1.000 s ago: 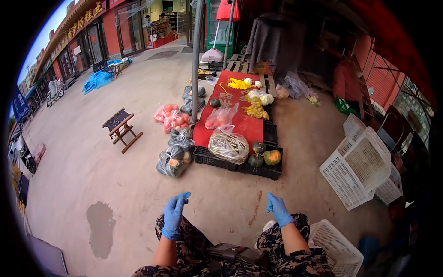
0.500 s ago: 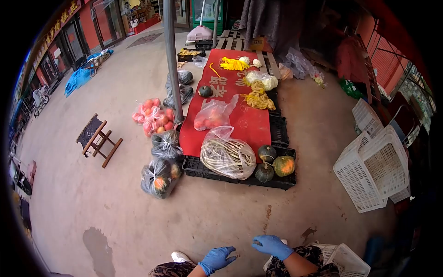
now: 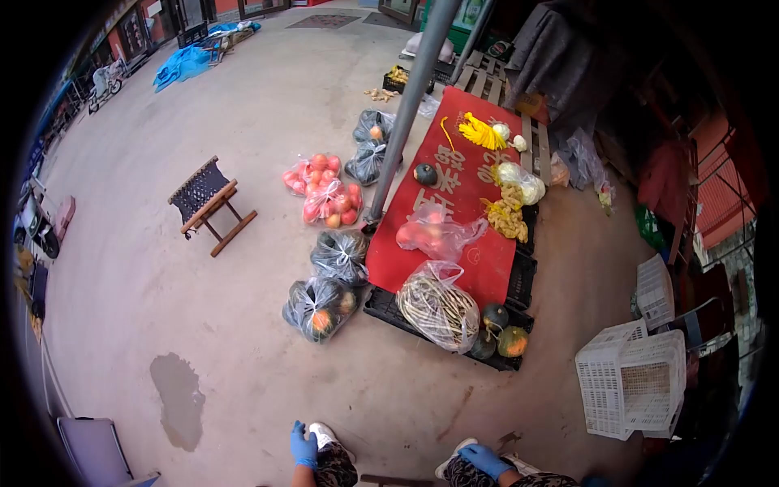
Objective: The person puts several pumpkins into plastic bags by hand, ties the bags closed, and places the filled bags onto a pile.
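Note:
My left hand point(image 3: 304, 445), in a blue glove, is beside my left knee near the bottom edge. Its fingers point up and away, with nothing in them. My right hand point(image 3: 485, 463), gloved the same, lies over my right knee with the fingers stretched out and holds nothing. Ahead stands a low stall with a red cloth point(image 3: 438, 195). On it are a clear bag of long beans point(image 3: 439, 307), a bag of red fruit point(image 3: 434, 233) and a dark green squash point(image 3: 424, 174). Several squashes point(image 3: 511, 342) sit at its near right corner. Neither hand touches these goods.
Bags of squash point(image 3: 319, 310) and bags of red fruit point(image 3: 333, 203) lie left of the stall, by a metal pole point(image 3: 410, 105). A folding stool point(image 3: 213, 204) stands farther left. White plastic crates point(image 3: 633, 377) are on the right. A wet patch point(image 3: 178, 398) marks the ground.
The view has swung left, so the stall appears farther right and tilted. My hands have parted: the left has gone outward to the left, and the right has settled onto my right knee.

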`<action>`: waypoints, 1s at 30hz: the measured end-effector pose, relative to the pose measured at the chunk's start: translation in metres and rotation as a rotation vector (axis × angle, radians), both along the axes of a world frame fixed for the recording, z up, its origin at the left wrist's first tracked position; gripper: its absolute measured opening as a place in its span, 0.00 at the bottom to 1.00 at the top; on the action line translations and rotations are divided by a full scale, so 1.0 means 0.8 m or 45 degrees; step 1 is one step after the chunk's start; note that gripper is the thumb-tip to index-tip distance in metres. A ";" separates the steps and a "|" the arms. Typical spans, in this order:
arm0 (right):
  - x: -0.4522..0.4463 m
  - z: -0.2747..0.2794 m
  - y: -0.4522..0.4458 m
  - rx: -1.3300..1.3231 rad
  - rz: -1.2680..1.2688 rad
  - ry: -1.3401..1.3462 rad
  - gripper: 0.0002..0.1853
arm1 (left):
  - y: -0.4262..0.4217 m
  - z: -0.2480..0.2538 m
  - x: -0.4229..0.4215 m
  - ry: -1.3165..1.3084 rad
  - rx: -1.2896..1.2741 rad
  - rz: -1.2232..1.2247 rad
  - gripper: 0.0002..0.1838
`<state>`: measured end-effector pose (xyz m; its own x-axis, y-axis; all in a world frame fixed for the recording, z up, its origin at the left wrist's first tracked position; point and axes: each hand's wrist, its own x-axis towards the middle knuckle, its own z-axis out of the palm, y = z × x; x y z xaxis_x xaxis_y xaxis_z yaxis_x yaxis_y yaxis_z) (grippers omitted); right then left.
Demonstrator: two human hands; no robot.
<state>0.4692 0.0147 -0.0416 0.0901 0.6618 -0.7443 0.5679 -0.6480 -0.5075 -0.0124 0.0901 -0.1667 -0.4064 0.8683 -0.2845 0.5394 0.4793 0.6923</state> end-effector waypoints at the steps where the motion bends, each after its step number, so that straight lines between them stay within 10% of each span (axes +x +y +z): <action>1: 0.011 0.037 0.010 -0.032 0.069 -0.070 0.16 | -0.004 0.042 -0.039 0.169 0.059 -0.042 0.17; 3: 0.025 0.111 0.029 -0.297 0.144 -0.169 0.18 | -0.030 0.121 -0.112 0.356 -0.020 0.100 0.15; 7: 0.016 0.217 0.055 -0.271 0.002 -0.336 0.17 | -0.102 0.252 -0.223 -0.298 -0.497 0.720 0.08; 10: -0.037 0.279 0.083 -0.322 -0.494 -0.108 0.16 | -0.171 0.332 -0.269 -0.588 -0.565 0.240 0.25; 13: -0.111 0.353 0.118 -0.236 -0.235 -0.135 0.16 | -0.198 0.369 -0.307 -0.935 -0.791 0.542 0.20; 16: -0.135 0.337 0.127 -0.189 0.170 -0.182 0.17 | -0.185 0.384 -0.326 -0.570 -0.266 0.021 0.10; 19: -0.193 0.393 0.173 -0.442 0.171 -0.132 0.18 | -0.094 0.466 -0.326 -0.866 -0.705 0.902 0.07; 30: -0.206 0.342 0.360 -0.493 0.225 -0.111 0.17 | -0.012 0.501 -0.337 -0.696 -0.379 0.684 0.07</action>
